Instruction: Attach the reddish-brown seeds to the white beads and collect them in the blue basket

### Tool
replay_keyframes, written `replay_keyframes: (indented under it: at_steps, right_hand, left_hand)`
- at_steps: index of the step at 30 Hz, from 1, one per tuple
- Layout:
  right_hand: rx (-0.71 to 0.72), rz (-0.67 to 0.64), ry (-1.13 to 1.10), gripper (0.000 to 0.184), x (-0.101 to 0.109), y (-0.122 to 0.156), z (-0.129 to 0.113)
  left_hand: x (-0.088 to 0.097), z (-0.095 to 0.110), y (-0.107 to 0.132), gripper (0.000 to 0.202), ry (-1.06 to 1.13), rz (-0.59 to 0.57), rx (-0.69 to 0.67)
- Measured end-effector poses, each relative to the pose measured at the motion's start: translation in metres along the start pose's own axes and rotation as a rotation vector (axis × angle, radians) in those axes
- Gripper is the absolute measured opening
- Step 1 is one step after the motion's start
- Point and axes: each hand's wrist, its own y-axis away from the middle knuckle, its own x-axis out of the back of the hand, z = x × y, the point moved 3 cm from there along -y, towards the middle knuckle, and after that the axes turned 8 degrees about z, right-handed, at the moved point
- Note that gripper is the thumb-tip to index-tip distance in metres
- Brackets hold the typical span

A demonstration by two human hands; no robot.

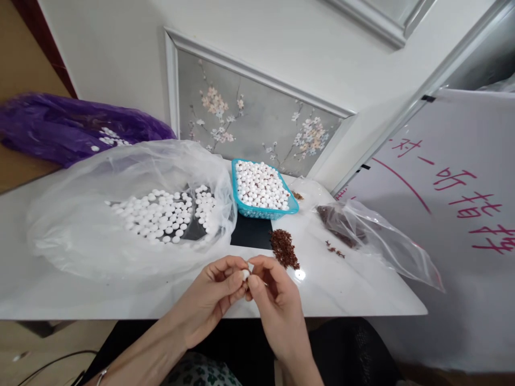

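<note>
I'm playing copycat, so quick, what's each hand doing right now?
Left hand: closed, pinching a small white ball.
Right hand: curled in close beside that ball; whether it holds anything cannot be told.

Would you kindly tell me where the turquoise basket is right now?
In the head view, the turquoise basket stands near the picture's middle, just right of the large translucent bag and behind the reddish-brown pile.

A small white ball (245, 274) is held over the tabletop (341, 292).
</note>
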Motion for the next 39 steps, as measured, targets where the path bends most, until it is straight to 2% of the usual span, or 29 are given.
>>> replay_keyframes:
  at_steps: [2, 4, 14, 27, 29, 34, 37, 39]
  right_hand:
    - [0.002, -0.120, -0.017, 0.022, 0.003, -0.002, -0.003]
    - [0.033, -0.165, 0.007, 0.026, 0.006, -0.004, -0.006]
    - [0.085, -0.098, 0.042, 0.016, 0.006, -0.002, -0.004]
    - [0.187, 0.068, 0.135, 0.014, 0.002, 0.008, 0.006]
    - [0.167, 0.021, 0.121, 0.013, 0.005, 0.005, 0.006]
    - [0.072, -0.206, 0.083, 0.015, 0.013, -0.003, 0.004]
    - [0.066, -0.243, 0.088, 0.016, 0.017, -0.005, 0.003]
    - [0.092, -0.205, 0.141, 0.014, 0.023, -0.011, 0.003]
  left_hand:
    - [-0.002, 0.002, 0.001, 0.010, -0.016, -0.036, 0.005]
    - [-0.003, 0.002, 0.001, 0.015, -0.023, -0.035, 0.014]
    - [-0.001, 0.000, 0.000, 0.026, -0.086, -0.006, 0.048]
    - [-0.005, -0.002, 0.000, 0.019, -0.236, -0.007, -0.083]
    - [-0.006, -0.001, 0.000, 0.020, -0.234, -0.004, -0.081]
    - [-0.007, -0.002, 0.000, 0.021, -0.177, 0.023, -0.059]
    - [-0.006, -0.006, 0.001, 0.019, -0.184, 0.013, -0.072]
    - [-0.007, -0.005, 0.002, 0.019, -0.232, 0.017, -0.107]
